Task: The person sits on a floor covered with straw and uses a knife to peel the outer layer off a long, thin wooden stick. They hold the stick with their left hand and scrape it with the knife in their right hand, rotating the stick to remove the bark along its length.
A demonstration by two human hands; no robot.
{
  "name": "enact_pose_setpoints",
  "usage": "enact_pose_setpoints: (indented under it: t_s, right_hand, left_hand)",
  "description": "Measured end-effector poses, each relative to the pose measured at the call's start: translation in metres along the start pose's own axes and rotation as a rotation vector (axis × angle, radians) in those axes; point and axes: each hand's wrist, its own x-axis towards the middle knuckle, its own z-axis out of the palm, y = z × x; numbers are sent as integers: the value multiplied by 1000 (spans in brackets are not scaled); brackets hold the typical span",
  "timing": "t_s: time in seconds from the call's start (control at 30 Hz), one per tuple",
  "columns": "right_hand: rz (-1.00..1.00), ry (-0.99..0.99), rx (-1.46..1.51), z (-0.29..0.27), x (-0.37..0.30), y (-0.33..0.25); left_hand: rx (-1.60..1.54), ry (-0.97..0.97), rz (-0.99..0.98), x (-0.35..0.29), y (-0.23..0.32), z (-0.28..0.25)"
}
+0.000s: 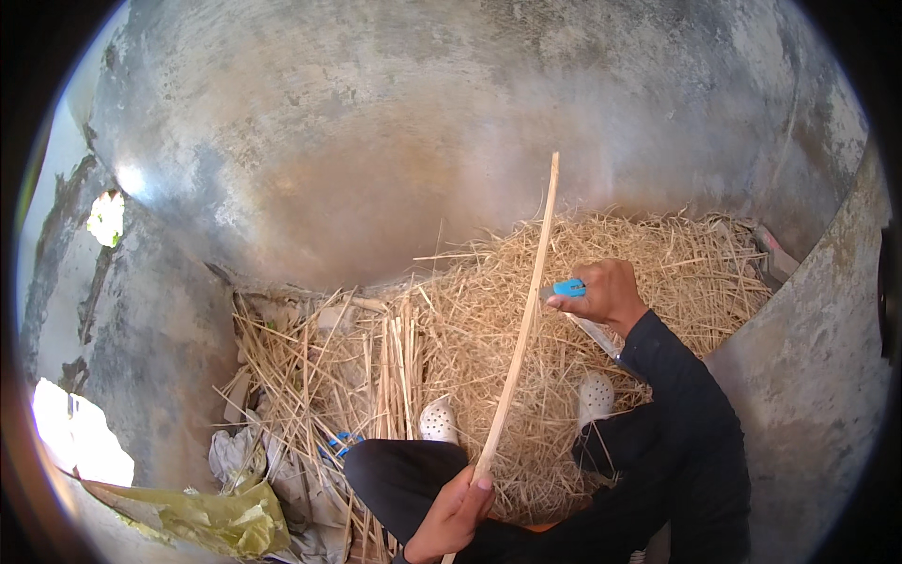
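A long, pale strip of split bamboo or wood (522,359) slants up from my lap toward the wall. My left hand (453,519) is closed round its lower end. In my right hand (609,293) is a utility knife with a blue handle (569,289), gripped in a fist. Its blade end meets the strip's right side, partway up. Below my right wrist shows a flat, greyish, blade-like piece (598,336); my sleeve hides part of it, and I cannot tell what it belongs to.
Pale shavings (658,254) are heaped round my white clogs (438,422). Left of them lie a bunch of thin strips (399,362), a blue object (340,444), crumpled sheeting (235,456) and a yellow-green sack (207,519). A concrete wall (395,141) curves around.
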Motion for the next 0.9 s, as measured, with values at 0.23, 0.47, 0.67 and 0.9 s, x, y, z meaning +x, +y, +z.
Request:
enact_pose_setpoints:
  t_s: [0.23,0.47,0.67,0.9]
  right_hand:
    - [412,-171,-97,5,23,68]
    - [707,-87,-130,-5,5,126]
    - [693,-306,104,-10,-8,70]
    - [-90,-477,262,-22,-32,-89]
  left_hand:
    - [152,66,129,-5,1,19]
    - [161,56,67,-6,-8,39]
    - [-7,31,-41,18,-9,15]
    - [-189,163,68,17,3,1]
